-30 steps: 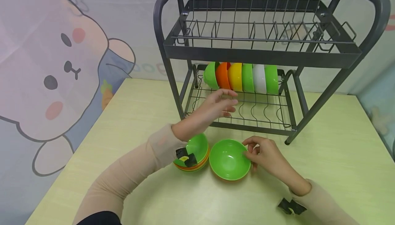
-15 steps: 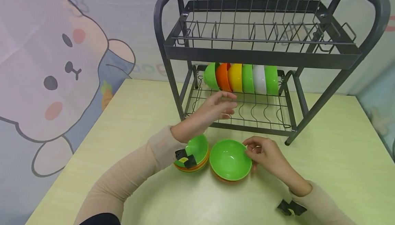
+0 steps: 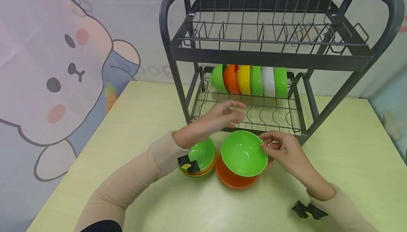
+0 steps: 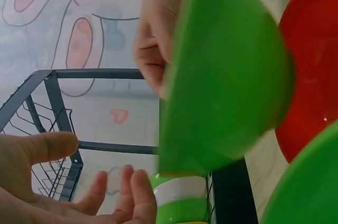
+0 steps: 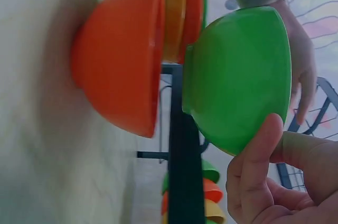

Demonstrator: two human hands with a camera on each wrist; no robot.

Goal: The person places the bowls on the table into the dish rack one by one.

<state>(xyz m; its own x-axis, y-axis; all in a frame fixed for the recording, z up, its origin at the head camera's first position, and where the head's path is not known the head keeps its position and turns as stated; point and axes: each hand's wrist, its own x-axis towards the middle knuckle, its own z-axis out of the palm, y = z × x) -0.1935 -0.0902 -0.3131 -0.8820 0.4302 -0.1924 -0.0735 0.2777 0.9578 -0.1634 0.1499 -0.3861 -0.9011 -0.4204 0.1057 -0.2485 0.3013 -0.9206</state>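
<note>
My right hand (image 3: 284, 150) pinches the rim of a green bowl (image 3: 244, 154) and holds it raised, slightly tilted. Just beneath it an orange bowl (image 3: 236, 179) sits on the table; the right wrist view shows the green bowl (image 5: 240, 76) apart from the orange one (image 5: 121, 60). My left hand (image 3: 216, 120) hovers in front of the rack's lower tier, fingers spread and loosely bent, holding nothing. Below the left wrist stands a stack of bowls (image 3: 203, 156), green on top with orange under it, partly covered by the sleeve.
A dark two-tier dish rack (image 3: 270, 57) stands at the back of the table. On its lower tier a row of bowls (image 3: 243, 80) in green, orange, yellow and white stands on edge. The rack's upper tier overhangs them. A patterned cloth (image 3: 127, 19) hangs behind.
The green bowl has been lifted off the orange bowl by my right hand, moving up and slightly right. My left hand has dropped a little lower.
</note>
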